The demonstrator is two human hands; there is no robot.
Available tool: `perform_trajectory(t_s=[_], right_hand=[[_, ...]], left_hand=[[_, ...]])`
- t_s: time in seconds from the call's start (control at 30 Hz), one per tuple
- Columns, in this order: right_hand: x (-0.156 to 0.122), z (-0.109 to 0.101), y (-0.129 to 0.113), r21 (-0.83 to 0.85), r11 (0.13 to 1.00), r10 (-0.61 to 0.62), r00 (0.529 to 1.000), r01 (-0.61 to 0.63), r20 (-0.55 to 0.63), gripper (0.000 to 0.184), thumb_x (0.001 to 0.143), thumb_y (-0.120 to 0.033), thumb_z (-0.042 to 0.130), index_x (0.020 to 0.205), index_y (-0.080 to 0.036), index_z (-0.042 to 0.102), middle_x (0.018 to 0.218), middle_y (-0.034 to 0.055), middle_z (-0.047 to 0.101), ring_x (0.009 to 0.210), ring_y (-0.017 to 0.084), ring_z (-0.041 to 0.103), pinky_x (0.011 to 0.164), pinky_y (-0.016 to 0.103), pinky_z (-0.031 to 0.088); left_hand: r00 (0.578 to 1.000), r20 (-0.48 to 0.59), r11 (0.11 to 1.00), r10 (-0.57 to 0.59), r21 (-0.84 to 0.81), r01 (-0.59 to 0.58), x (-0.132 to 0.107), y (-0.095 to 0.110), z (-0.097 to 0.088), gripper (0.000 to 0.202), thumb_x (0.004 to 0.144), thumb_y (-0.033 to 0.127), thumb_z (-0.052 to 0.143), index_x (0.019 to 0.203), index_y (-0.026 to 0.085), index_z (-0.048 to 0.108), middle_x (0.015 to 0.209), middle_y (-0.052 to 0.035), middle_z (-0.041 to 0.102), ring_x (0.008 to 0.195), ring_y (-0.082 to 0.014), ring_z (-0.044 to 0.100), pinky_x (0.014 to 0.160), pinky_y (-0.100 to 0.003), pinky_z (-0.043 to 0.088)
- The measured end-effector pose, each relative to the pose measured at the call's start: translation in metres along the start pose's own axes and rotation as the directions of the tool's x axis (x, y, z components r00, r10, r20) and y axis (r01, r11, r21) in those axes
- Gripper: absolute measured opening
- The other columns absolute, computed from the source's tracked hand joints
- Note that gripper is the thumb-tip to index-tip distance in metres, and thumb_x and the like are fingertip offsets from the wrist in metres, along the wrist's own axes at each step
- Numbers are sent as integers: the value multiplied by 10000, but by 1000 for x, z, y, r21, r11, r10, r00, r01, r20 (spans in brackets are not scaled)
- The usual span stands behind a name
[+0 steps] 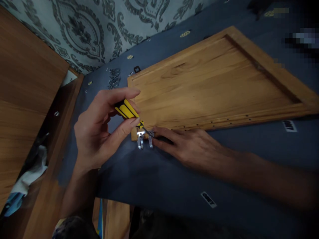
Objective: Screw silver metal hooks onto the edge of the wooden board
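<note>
My left hand (104, 126) is closed around the yellow and black handle of a screwdriver (128, 109). The screwdriver slants down to the right, its tip at a small metal hook (150, 140) by the lower left corner of a framed wooden panel (189, 89). Beside it, a second metal hook (140, 141) sits on the panel's edge. My right hand (191, 142) reaches in from the right, its fingertips pressed at the right-hand hook, apparently steadying it. A row of small dark holes runs along the panel's near edge.
The panel lies on dark blue patterned fabric (159, 179). Several loose metal hooks (114, 78) lie beyond my left hand, near a small black square piece (137, 69). At left stands wooden furniture (27, 83) with a white cloth (33, 171). Patterned curtain-like fabric (82, 30) hangs behind.
</note>
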State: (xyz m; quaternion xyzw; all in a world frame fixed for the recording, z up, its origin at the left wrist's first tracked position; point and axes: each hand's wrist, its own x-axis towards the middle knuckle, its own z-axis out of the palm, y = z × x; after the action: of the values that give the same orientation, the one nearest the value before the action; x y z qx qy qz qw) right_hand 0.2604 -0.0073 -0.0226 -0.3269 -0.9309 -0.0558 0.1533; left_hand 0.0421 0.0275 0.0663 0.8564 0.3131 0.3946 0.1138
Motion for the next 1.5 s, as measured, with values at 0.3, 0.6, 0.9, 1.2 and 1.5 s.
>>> perform_trajectory(t_s=[0.3,0.6,0.9,1.2,1.5], right_hand=[[1,2,1,9,1000,4,1000,-3,-10,412,969,-84,523,1324,-231,672,1316,106,713,651,166,724,464,292,449],[2,0,0,-4,1000,5,1000,-5,16,384,976,-84,535,1299,-228,684,1341,115,701,685,175,739,474,295,472],[2,0,0,-1,1000,6,999,-6,39,413,980,-76,505,1328,-231,667,1360,114,696,710,171,743,483,285,477],[3,-3,0,10,1000,6,997,-7,83,425,993,-78,478,1349,-229,654,1376,125,674,714,168,740,494,285,495],[2,1,0,-6,1000,-5,999,6,53,473,967,-84,524,1403,-238,623,1369,116,687,718,173,751,492,272,519]], left_hand=[[998,-7,998,-67,-6,67,0,5,2,433,908,278,776,1304,420,675,1186,16,734,886,-242,723,730,-447,657],[997,12,997,-82,-6,82,1,9,0,413,901,238,794,1263,412,697,1135,18,737,868,-210,716,714,-414,661],[998,3,997,-65,-48,65,2,8,0,429,886,184,800,1257,382,712,1146,4,727,881,-202,722,700,-381,655],[996,66,996,-60,-63,64,5,10,-3,463,875,137,792,1250,397,714,1080,7,724,893,-208,738,690,-364,668],[999,16,999,50,15,-50,4,2,3,434,869,366,832,1279,411,700,1048,9,732,841,-202,717,617,-366,639]])
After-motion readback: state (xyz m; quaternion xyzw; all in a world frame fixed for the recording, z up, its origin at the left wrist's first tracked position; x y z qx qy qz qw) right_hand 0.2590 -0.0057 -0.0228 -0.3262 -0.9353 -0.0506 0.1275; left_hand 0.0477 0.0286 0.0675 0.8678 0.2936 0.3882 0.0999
